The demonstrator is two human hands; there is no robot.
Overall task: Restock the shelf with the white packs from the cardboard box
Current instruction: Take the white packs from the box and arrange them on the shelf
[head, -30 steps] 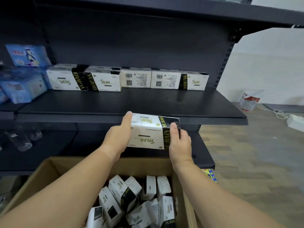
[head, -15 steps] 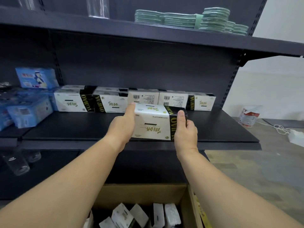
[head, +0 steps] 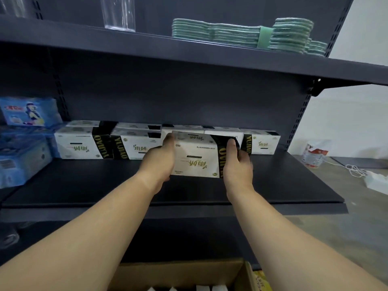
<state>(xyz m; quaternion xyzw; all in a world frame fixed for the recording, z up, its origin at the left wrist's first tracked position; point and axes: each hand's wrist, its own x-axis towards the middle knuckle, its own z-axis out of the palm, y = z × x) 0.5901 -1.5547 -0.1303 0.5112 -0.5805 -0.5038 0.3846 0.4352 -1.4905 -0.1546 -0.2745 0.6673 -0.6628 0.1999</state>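
I hold a white pack (head: 196, 157) with a black band over the dark middle shelf (head: 283, 185). My left hand (head: 160, 160) grips its left end and my right hand (head: 237, 162) grips its banded right end. It sits just in front of the row of white packs (head: 84, 143) lined along the shelf's back, covering two of them. The cardboard box (head: 182, 274) lies at the bottom edge of the view, with only the tops of several packs showing inside.
Blue packs (head: 23, 156) stand at the shelf's left end. Green folded cloths (head: 241, 34) and a clear glass (head: 118, 13) sit on the upper shelf. A white bag (head: 315, 153) and a power strip (head: 375, 180) lie on the floor at the right.
Both hands have carried the white pack up from above the box and further back over the shelf, close to the rear row. The view has tilted upward.
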